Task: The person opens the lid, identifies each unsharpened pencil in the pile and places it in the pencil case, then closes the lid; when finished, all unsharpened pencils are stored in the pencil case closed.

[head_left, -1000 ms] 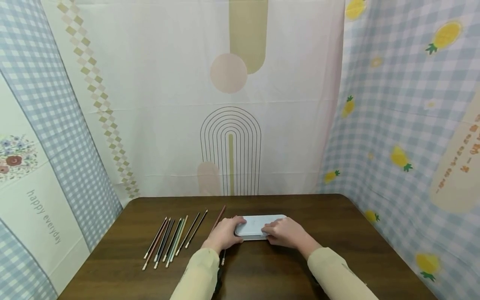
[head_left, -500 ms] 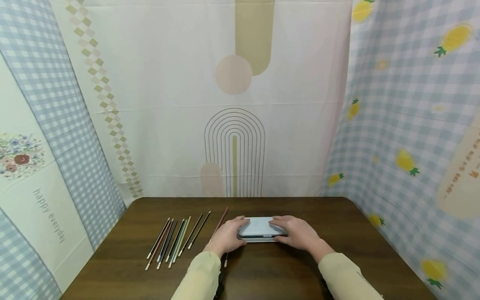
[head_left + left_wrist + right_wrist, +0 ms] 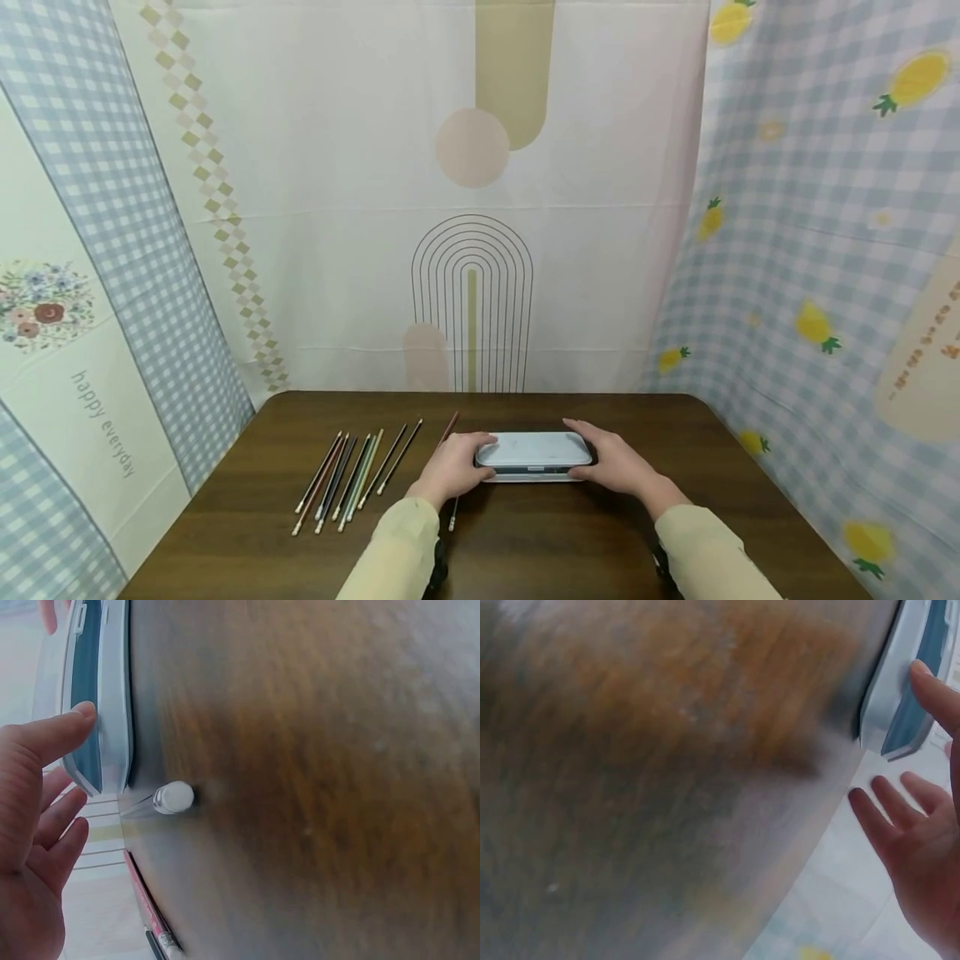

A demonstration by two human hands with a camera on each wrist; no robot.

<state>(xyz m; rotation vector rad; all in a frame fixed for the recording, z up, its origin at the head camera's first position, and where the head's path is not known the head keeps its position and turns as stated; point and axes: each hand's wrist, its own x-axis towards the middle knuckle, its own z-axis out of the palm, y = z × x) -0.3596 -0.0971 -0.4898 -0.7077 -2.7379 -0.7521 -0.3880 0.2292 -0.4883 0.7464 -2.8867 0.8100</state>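
A pale blue pencil case [image 3: 534, 450] lies lengthwise in front of me, latch side toward me. A dark band shows between its lid and base along the front. My left hand [image 3: 454, 464] holds the left end, thumb at the front edge and index finger on the lid's corner. At the right end, the thumb of my right hand [image 3: 621, 462] touches the front corner. Its index finger points away past the lid's back corner, and its other fingers are spread in the right wrist view. A red pencil [image 3: 453, 514] lies partly hidden under my left hand.
Several pencils [image 3: 352, 479] with white erasers lie roughly side by side on the left of the brown wooden table [image 3: 555, 542]. Printed cloth curtains [image 3: 345, 192] hang behind and on both sides of the table.
My right hand has slid from the lid's front to the right end of the case, and its fingers have spread. The dark band along the front has come into view. The left hand keeps its place.
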